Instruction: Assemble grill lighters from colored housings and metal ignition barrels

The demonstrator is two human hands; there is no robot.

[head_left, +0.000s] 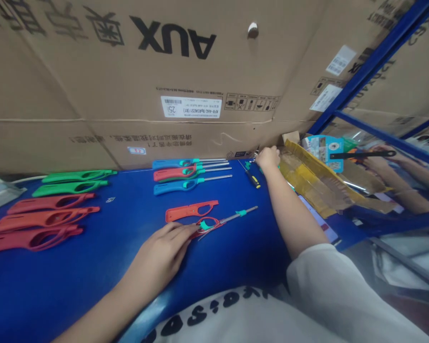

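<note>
My left hand (pixel 171 245) is closed on the handle end of a partly assembled red gas lighter (pixel 219 222), whose inside shows a teal trigger and thin wires. A metal tube with a teal collar (pixel 240 213) sticks out from it to the right. Just behind lies a loose red handle half (pixel 191 210). At the back of the table, my right hand (pixel 268 157) has its fingers curled down among small teal parts (pixel 249 165); what it grips is hidden. A black-and-yellow screwdriver (pixel 253 180) lies to the left of that wrist.
Several lighters with metal tubes (pixel 178 186) lie at the back middle. Red, orange and green handle shells (pixel 45 220) line the left. A taped carton (pixel 307 178) and a phone (pixel 318 219) are at right, near another person's arms (pixel 396 178). Large cardboard (pixel 121 95) walls the back.
</note>
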